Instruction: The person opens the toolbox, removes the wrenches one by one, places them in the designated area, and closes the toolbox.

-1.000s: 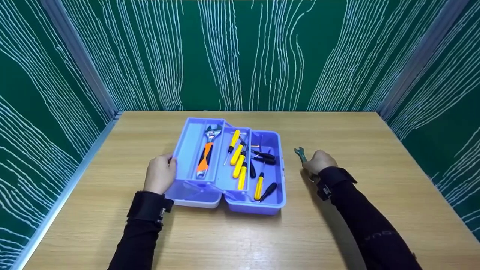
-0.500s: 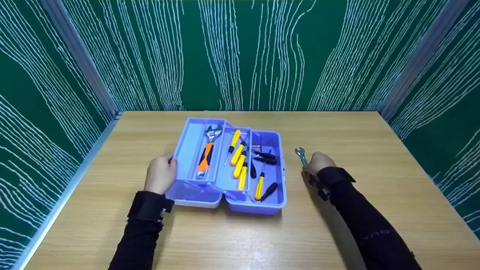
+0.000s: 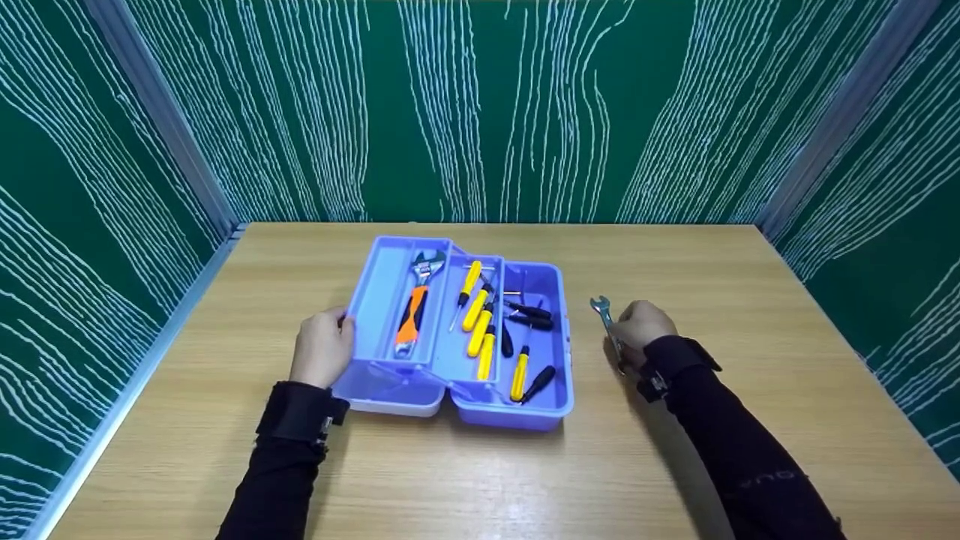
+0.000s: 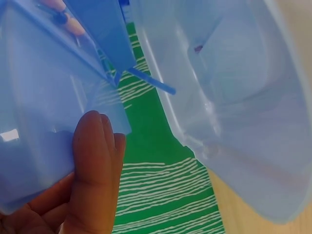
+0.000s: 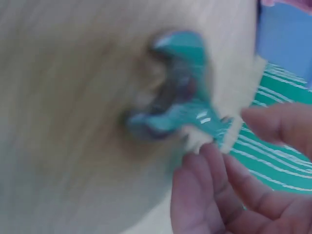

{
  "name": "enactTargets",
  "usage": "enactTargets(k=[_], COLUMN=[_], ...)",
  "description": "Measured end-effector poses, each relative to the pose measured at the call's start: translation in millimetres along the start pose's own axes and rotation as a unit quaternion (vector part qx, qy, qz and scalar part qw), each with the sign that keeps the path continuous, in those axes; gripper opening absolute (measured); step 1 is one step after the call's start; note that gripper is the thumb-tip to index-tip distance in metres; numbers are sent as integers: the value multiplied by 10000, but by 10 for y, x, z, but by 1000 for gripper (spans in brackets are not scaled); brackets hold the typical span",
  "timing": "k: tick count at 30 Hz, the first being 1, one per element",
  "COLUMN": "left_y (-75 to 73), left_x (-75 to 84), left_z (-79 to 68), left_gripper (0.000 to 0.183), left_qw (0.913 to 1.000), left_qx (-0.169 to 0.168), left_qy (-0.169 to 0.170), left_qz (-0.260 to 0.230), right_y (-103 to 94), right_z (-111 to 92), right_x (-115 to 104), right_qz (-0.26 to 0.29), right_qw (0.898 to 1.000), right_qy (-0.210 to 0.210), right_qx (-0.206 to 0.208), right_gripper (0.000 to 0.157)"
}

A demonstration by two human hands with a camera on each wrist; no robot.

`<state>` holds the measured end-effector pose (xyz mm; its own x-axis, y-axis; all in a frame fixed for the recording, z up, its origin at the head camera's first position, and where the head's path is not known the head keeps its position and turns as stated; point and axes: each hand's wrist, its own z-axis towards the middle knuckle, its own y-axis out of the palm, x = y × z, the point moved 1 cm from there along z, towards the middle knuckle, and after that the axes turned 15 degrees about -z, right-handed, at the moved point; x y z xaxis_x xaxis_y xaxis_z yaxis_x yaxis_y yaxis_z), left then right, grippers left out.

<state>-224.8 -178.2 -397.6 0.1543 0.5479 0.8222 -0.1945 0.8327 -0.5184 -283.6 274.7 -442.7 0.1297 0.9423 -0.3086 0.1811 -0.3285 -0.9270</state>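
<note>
My left hand grips the left edge of the upper tray of a purple-blue toolbox; in the left wrist view, the fingers hold the translucent tray wall. On the wood to the right of the box lies a metal open-end wrench. My right hand is just right of its shaft. In the right wrist view, the thumb and fingers stand apart, with the wrench's shaft near the fingertips and its jaw end blurred.
In the toolbox's raised trays lie an orange-and-black adjustable wrench and several yellow screwdrivers. Black-handled tools and another yellow screwdriver lie in its lower right section. Green walls with white lines surround the wooden table.
My right hand has shifted slightly right, and more of the wrench's shaft now shows beside it. The left hand and toolbox have stayed in place.
</note>
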Motion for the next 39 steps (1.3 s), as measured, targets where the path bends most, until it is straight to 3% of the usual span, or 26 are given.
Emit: enactTargets(k=[4, 10, 16, 28, 39], left_y=[0, 7, 26, 2, -4], left_x=[8, 4, -3, 9, 25], left_z=[-2, -9, -9, -12, -7], left_gripper=[29, 27, 25, 29, 29], left_qw=[10000, 10000, 9997, 9999, 9998], left_qx=[-31, 34, 108, 30, 74], left_qy=[-17, 0, 71, -44, 0], left_qz=[-7, 83, 188, 128, 179], right_y=[-6, 109, 249, 396, 474], right_z=[-70, -159, -243, -339, -389], right_x=[-159, -441, -609, -692, -711], right_qz=[606, 1752, 2403, 2070, 2113], right_qw=[9971, 9793, 9649, 9705, 9702], right_qy=[-254, -841, -885, -1017, -994], right_qx=[385, 572, 586, 707, 650], right_gripper=[49, 49, 46, 46, 47])
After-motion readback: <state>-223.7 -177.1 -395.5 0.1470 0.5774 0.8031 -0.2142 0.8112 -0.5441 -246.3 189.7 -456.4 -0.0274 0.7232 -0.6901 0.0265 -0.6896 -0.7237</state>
